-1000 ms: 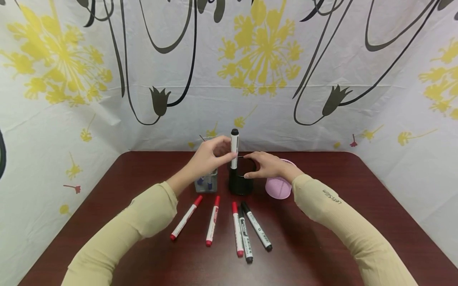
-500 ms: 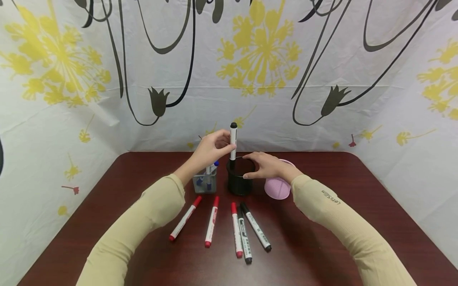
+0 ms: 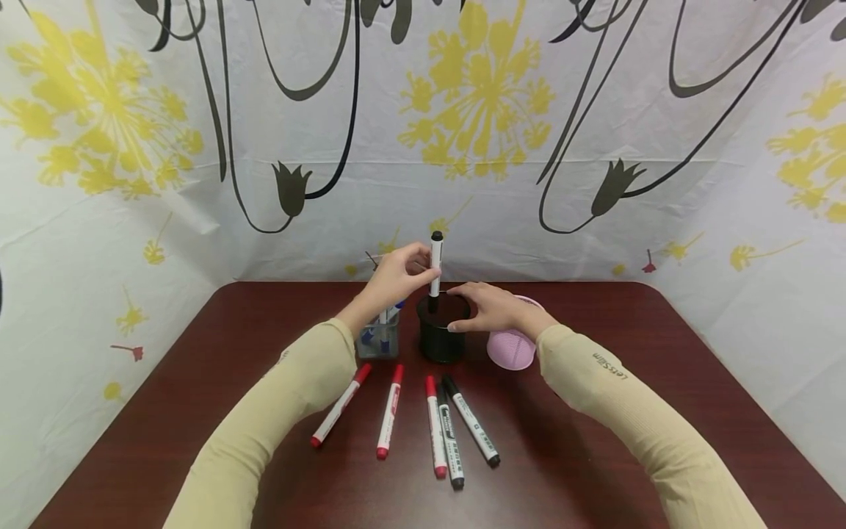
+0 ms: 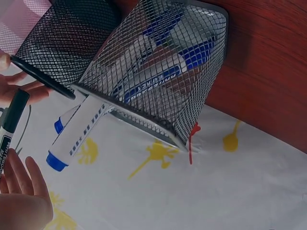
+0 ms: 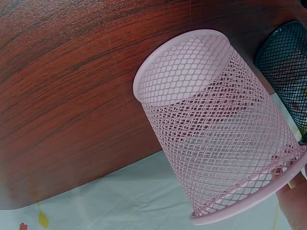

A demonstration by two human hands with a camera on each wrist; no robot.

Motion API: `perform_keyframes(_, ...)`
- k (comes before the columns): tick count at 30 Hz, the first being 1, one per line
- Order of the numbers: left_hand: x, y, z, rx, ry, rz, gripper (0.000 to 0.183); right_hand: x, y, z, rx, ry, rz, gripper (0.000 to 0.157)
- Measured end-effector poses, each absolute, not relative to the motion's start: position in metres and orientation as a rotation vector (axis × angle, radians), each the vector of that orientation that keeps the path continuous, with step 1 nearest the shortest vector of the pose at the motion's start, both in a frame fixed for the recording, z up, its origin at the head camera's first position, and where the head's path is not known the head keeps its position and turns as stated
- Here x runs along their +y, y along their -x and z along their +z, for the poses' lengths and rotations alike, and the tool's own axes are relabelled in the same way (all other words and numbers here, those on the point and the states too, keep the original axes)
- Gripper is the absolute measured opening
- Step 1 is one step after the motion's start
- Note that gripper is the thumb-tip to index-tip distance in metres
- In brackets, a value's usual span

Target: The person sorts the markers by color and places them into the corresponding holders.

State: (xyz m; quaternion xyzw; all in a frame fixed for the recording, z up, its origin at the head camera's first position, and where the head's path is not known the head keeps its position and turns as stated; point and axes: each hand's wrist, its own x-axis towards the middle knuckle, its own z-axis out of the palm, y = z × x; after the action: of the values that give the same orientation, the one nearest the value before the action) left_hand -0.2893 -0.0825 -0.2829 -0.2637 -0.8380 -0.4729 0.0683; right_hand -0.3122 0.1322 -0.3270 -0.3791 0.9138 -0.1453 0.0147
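Blk-and-white marker (image 3: 435,258): white barrel w/ dark print, blk at both ends, held near-vert. w/ a slight tilt, pinched approx. mid-barrel btwn thumb & fingers of the L hand (image 3: 395,275). Its lower blk end is at the mouth of the blk mesh cup (image 3: 441,348) (can't tell if the tip is past the rim), toward the L side of the opening; upper end sticks up well above the hand. Cup: round, open-topped, fine mesh wall, thin rim, standing upright on the table (image 3: 562,477) nr its far edge. R hand (image 3: 490,305) holds it at the rim, thumb on the near side, fingers on the far side.
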Motion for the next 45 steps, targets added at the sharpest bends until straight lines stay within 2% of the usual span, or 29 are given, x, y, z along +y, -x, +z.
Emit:
perform_keyframes(28,-0.068,0.306,-0.306,-2.707,0.8,-1.176,0.023,0.131,0.313,-0.327,2.841,1.251,-0.45,0.068)
perform_keyframes(45,-0.063,0.308,-0.303,-2.936,0.832,-1.005,0.022,0.131,0.312,-0.326,2.862,1.258,-0.447,0.067)
